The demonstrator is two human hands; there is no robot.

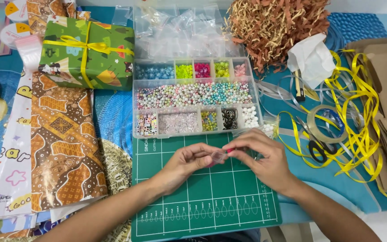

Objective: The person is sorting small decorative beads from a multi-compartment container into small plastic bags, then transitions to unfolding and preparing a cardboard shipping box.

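Fingers of left hand (189, 162) and right hand (260, 157) | both pinched on small clear bag (219, 155) | above green cutting mat (202, 201)

I can't make out the tiny clear piece (219, 155) pinched between my fingers; the brown paper (63, 148) runs off the bottom edge.

Green wrapped gift box (86, 53), yellow ribbon, far left of my bead tray. Clear zip bags (180, 27) heaped behind tray. Round yellow-white stickers (15, 18) top-left corner.

Both hands (229, 159) pinch a clear bag (219, 156) (tiny).
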